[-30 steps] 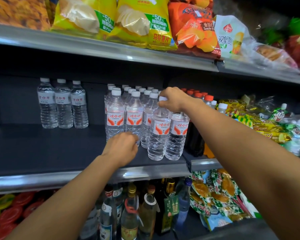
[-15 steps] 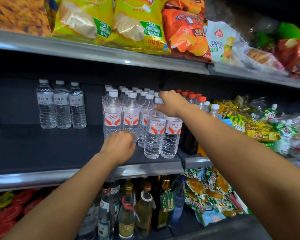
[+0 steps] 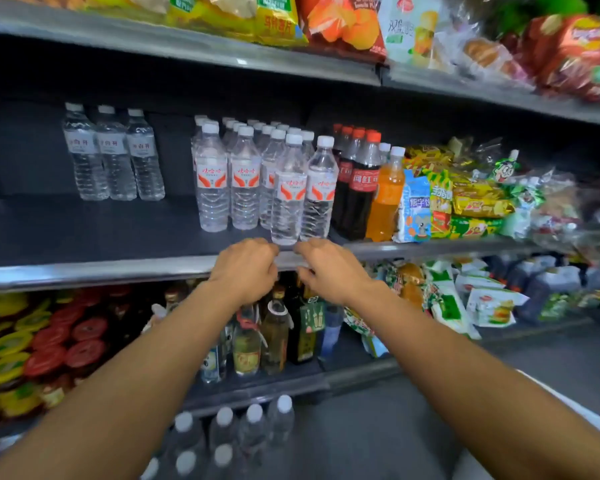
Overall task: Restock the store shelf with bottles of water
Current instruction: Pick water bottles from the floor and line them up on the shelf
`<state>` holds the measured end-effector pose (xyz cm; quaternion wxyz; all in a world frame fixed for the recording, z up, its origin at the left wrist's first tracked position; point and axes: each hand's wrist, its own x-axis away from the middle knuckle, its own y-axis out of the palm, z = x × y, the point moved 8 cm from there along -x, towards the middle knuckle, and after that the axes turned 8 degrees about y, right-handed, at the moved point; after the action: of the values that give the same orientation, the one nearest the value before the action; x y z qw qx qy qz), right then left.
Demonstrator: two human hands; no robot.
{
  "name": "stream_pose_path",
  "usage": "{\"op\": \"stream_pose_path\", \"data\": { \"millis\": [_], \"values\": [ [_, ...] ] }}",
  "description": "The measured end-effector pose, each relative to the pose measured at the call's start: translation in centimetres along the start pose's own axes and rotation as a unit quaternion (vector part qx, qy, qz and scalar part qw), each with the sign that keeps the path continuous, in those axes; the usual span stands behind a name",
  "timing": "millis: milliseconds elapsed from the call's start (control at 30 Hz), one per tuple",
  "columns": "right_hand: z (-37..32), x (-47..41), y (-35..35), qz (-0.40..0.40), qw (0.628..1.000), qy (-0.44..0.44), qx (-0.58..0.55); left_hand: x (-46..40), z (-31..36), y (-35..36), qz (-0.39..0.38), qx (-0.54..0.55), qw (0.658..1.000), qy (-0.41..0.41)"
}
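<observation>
Both hands, left (image 3: 245,268) and right (image 3: 329,270), hang loosely curled and empty at mid-frame below the shelved water bottles (image 3: 288,192); we judge them heavy, slick, best gripped mid-body.

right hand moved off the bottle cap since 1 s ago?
Yes. The right hand has left the cap of the front water bottle and come down to the shelf edge, beside the left hand; it holds nothing.

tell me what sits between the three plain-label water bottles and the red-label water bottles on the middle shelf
Nothing: the head view shows bare dark shelf between the three plain-label bottles and the red-label bottles.
</observation>
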<state>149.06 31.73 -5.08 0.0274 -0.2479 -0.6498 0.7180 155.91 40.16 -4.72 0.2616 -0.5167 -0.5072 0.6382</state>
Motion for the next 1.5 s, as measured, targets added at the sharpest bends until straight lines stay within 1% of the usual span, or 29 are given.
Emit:
{"op": "stream_pose_path", "data": {
  "millis": [167, 333, 500, 633, 767, 900, 1000, 1100, 1200, 1333, 1400, 1500],
  "values": [
    [0.2, 6.9, 6.8, -0.066, 0.997, 0.031, -0.027, 5.0, 2.9, 6.6, -0.066, 0.052, 0.996, 0.004],
    [0.3, 12.8, 14.0, -0.145, 0.986, 0.068, -0.047, 10.2, 6.5, 13.6, -0.139, 0.101, 0.985, 0.011],
    [0.6, 17.4, 21.5, -0.215, 0.967, 0.097, -0.095, 15.4, 9.3, 21.8, -0.216, 0.165, 0.962, -0.028],
    [0.9, 20.0, 26.9, -0.266, 0.946, 0.13, -0.134, 18.8, 10.4, 27.7, -0.253, 0.214, 0.942, -0.052],
    [1.4, 20.5, 31.0, -0.287, 0.933, 0.147, -0.16, 20.4, 11.0, 32.3, -0.273, 0.234, 0.931, -0.067],
    [1.9, 17.5, 33.7, -0.273, 0.937, 0.148, -0.162, 20.6, 11.1, 36.1, -0.293, 0.243, 0.922, -0.067],
    [1.9, 14.4, 35.2, -0.259, 0.944, 0.132, -0.156, 20.8, 10.9, 38.4, -0.308, 0.253, 0.915, -0.069],
    [1.4, 12.0, 36.7, -0.272, 0.944, 0.102, -0.157, 20.8, 10.5, 39.6, -0.315, 0.249, 0.913, -0.072],
    [0.8, 10.6, 37.3, -0.277, 0.95, 0.071, -0.125, 21.0, 10.2, 40.5, -0.324, 0.238, 0.913, -0.069],
    [0.2, 10.4, 37.4, -0.278, 0.951, 0.048, -0.129, 21.2, 10.1, 40.6, -0.329, 0.237, 0.911, -0.074],
    [0.3, 11.1, 37.0, -0.286, 0.948, 0.051, -0.127, 21.2, 10.2, 39.8, -0.325, 0.24, 0.912, -0.076],
    [1.1, 12.7, 35.5, -0.288, 0.94, 0.102, -0.151, 21.1, 10.3, 37.9, -0.313, 0.25, 0.913, -0.076]
  ]
}}
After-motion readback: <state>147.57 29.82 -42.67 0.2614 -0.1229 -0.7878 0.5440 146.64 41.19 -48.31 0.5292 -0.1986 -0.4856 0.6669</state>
